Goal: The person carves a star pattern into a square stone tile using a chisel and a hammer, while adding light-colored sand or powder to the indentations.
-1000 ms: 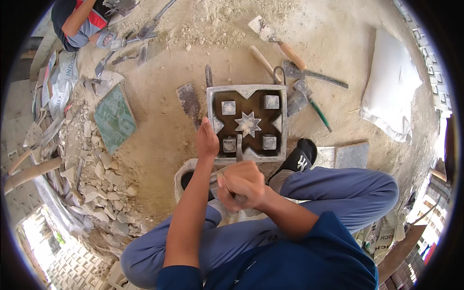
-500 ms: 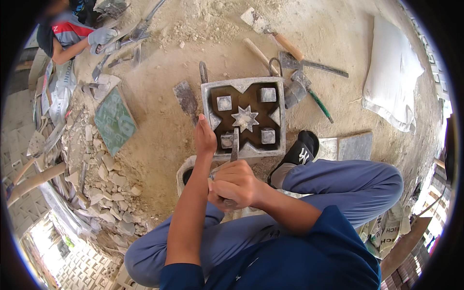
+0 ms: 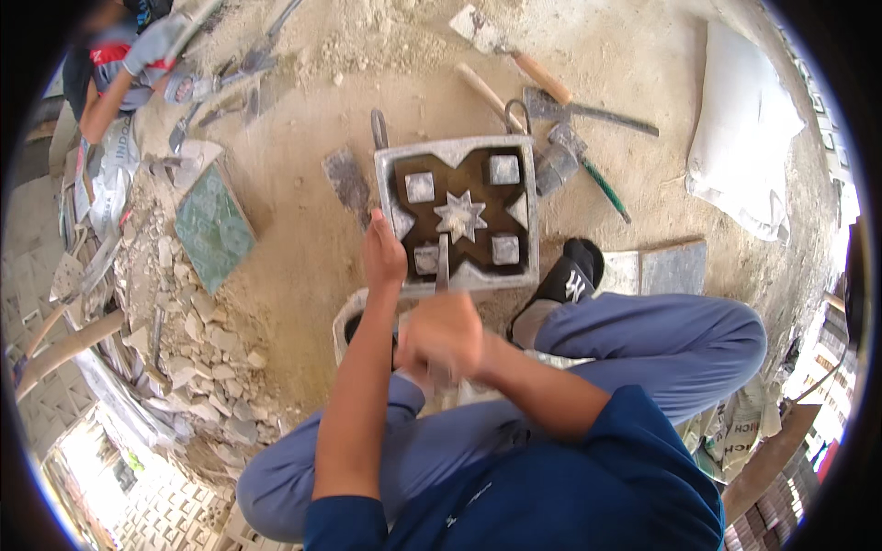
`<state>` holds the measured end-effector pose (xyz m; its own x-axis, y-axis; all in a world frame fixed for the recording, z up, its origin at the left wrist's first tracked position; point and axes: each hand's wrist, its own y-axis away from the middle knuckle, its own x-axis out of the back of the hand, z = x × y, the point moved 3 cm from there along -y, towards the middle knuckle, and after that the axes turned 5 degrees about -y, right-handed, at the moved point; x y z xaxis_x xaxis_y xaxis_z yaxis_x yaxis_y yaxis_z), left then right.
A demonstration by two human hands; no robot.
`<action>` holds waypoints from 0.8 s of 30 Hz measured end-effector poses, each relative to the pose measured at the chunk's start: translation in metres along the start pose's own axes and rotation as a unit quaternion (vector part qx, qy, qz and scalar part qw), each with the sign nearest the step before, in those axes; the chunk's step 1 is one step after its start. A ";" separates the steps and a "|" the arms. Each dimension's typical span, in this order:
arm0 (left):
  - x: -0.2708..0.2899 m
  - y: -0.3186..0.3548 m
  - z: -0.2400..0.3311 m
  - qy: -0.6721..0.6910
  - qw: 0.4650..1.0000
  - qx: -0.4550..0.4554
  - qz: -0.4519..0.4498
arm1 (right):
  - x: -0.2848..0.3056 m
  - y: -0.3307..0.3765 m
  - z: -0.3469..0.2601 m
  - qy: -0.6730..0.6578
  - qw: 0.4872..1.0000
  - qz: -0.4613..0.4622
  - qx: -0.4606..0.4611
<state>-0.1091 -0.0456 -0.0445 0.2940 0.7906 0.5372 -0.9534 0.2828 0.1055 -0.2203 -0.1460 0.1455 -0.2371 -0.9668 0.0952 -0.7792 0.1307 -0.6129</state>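
In front of me is a square grey metal mould [image 3: 460, 278] with two loop handles at its far side. Brown material lies around its raised square blocks and an eight-pointed star [image 3: 460, 217] in the middle. My left hand [image 3: 383, 255] grips the mould's left wall near the close corner. My right hand [image 3: 441, 335], blurred, is closed round a narrow flat metal tool [image 3: 443, 266]. The tool's blade reaches over the near wall, beside the near-left block, its tip just short of the star. The handle is hidden in my fist.
A flat scraper [image 3: 345, 179] lies left of the mould. Beyond its right side are a wooden-handled trowel [image 3: 542, 78], a hammer [image 3: 562, 147] and a green-handled tool [image 3: 604, 191]. A white sack [image 3: 744, 138] lies right; rubble [image 3: 207, 340] and a green tile [image 3: 213, 230] left. A gloved co-worker [image 3: 152, 46] sits far left.
My right hand and the blade have moved slightly and the hand is now blurred. My left hand stays on the mould's wall. The co-worker's gloved hand has risen with a long handle.
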 end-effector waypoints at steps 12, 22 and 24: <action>-0.006 -0.002 0.015 0.019 1.000 -0.008 0.014 | -0.002 0.009 -0.031 0.039 0.997 0.073 0.009; -0.004 0.000 0.022 -0.038 0.999 0.033 -0.011 | 0.000 0.020 0.009 0.008 0.996 0.091 0.003; -0.003 0.000 0.018 -0.036 0.999 0.033 -0.007 | -0.003 0.018 0.008 0.011 0.995 0.094 -0.010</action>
<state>-0.1109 -0.0582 -0.0311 0.3042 0.7454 0.5932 -0.9522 0.2556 0.1671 -0.2292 -0.1425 0.1278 -0.3916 -0.9201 -0.0022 -0.7315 0.3128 -0.6058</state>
